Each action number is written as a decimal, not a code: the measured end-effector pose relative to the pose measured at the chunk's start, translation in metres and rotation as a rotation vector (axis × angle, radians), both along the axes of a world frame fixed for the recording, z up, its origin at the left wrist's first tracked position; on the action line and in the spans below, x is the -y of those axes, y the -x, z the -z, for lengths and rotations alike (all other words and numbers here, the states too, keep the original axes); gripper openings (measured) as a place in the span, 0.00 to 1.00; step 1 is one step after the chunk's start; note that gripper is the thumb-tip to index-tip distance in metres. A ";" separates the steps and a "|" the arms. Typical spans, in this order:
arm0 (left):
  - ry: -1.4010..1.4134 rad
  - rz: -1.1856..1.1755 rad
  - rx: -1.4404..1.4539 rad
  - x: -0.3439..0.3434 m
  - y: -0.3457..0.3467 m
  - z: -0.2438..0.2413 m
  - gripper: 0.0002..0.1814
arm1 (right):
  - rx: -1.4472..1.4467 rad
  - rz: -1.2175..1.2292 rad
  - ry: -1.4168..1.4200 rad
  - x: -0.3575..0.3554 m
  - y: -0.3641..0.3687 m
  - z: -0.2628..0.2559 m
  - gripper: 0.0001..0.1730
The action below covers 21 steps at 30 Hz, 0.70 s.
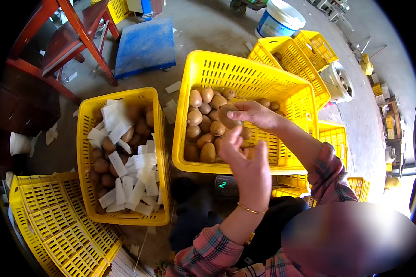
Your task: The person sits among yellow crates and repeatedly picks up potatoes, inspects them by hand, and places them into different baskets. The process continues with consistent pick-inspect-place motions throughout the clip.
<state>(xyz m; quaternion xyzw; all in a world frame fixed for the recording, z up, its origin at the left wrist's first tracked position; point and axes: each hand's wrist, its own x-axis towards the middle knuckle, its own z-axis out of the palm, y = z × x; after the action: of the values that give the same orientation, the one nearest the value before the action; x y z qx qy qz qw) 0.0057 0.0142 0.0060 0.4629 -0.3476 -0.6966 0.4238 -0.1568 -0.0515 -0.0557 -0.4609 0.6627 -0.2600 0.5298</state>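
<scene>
My right hand (256, 116) holds a brown kiwifruit (227, 119) between thumb and fingers, above a yellow plastic crate (249, 71). Just below it is my left hand (248, 169), slightly blurred, thumb and fingers spread and nothing seen in its grip. A gold-coloured bracelet (252, 210) circles the left wrist. Loose kiwifruit (208, 152) lie mostly at the crate's left end, partly hidden by my hands. Left of it stands a second yellow crate (80, 138) with more kiwifruit (101, 165) under scattered white padding strips (128, 187).
A scale display (225, 185) glows green beside the crate's near edge. An angled yellow crate (55, 221) is at lower left. Further off are a blue platform (145, 46), a red wooden chair (86, 38), a white bucket (280, 20) and stacked yellow crates (291, 62).
</scene>
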 end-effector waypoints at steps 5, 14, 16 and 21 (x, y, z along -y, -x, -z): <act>-0.331 -0.164 -0.411 0.015 -0.015 -0.017 0.33 | -0.089 -0.125 0.104 -0.020 -0.029 -0.059 0.35; -0.493 0.012 -0.503 0.015 -0.018 -0.011 0.23 | -0.850 0.092 0.175 0.066 0.011 0.078 0.28; -0.515 0.039 -0.478 0.016 -0.018 -0.013 0.23 | -1.106 0.042 0.097 0.075 0.005 0.115 0.28; -0.494 -0.022 -0.451 0.026 -0.020 -0.007 0.23 | -1.316 -0.080 -0.029 0.086 -0.004 0.164 0.31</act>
<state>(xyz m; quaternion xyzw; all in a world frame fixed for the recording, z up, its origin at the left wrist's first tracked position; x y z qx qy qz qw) 0.0257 -0.0119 0.0134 0.3896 -0.0609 -0.8400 0.3727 -0.1526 -0.1373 -0.2196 -0.5408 0.8341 0.1049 0.0296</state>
